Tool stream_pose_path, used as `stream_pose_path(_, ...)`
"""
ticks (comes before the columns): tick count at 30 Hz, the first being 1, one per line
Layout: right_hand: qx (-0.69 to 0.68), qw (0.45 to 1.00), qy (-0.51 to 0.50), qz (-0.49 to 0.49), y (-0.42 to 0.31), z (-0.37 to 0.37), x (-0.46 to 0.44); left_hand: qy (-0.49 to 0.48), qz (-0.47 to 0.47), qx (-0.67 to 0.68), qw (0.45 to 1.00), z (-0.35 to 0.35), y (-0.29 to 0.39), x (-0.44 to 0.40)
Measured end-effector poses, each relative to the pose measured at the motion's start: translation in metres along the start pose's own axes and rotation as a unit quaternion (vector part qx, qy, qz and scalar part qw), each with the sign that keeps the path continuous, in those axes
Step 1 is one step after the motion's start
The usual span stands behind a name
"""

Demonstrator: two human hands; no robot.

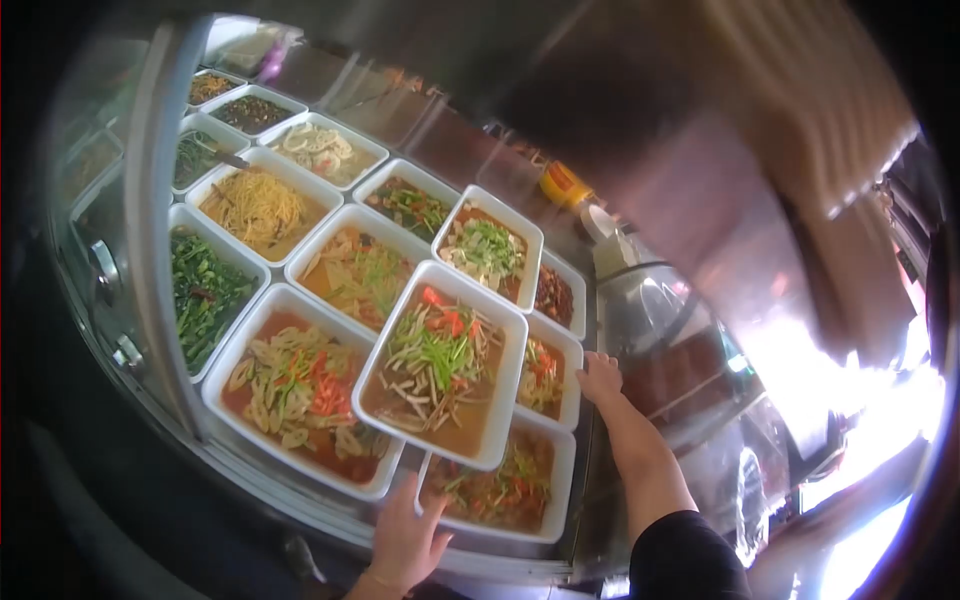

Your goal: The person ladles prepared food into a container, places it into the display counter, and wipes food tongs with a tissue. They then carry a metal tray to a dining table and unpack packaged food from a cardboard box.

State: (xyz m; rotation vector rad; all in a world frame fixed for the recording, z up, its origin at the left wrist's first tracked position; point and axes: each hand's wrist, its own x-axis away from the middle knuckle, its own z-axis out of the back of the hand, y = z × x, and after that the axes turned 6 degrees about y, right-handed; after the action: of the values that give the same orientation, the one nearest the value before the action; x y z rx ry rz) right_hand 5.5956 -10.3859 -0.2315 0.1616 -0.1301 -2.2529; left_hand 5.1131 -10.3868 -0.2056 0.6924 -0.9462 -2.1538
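Several trays sit partly hidden under the overlapping white tray (443,365) at mid-frame. I see my left hand (405,545), bottom centre, open and loosely spread near it. My right hand (600,378), right of centre, is beside the smaller tray (572,375); I cannot tell its grip. Food trays crowd the metal counter (470,562); glare washes out what may be an opening at right.

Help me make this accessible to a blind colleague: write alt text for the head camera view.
White trays of prepared food crowd a counter. One tray with green and red garnish overlaps its neighbours; the person's left hand is near its lower edge, the right hand beside a tray farther right.
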Motion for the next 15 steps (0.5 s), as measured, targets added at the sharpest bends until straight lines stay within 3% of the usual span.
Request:
stream_pose_path(4, 0.001, 0.999, 0.033, 0.032, 0.001, -0.057, -0.037, -0.006, -0.036, -0.175, 0.984, 0.008, 0.010, 0.006)
stream_pose_path(5, 0.001, 0.998, 0.051, 0.046, 0.004, -0.065, -0.047, 0.024, -0.035, -0.150, 0.988, 0.000, 0.005, 0.006)
stream_pose_path(8, 0.041, 0.997, -0.038, 0.045, -0.002, -0.077, -0.066, -0.018, 0.027, -0.151, 0.988, -0.021, -0.007, 0.010)
stream_pose_path(9, 0.101, 0.991, -0.045, 0.078, 0.008, -0.090, -0.079, 0.001, -0.015, -0.152, 0.988, -0.018, -0.010, 0.008)
stream_pose_path(12, 0.138, 0.983, -0.097, 0.073, 0.001, -0.069, -0.077, -0.041, -0.013, -0.132, 0.990, -0.024, -0.014, 0.008)
stream_pose_path(13, 0.106, 0.989, -0.069, 0.076, 0.006, -0.070, -0.075, 0.017, -0.043, -0.140, 0.989, -0.026, -0.018, 0.008)
stream_pose_path(15, 0.117, 0.988, -0.053, 0.083, 0.012, -0.074, -0.074, 0.015, -0.045, -0.113, 0.992, -0.034, -0.021, 0.010)
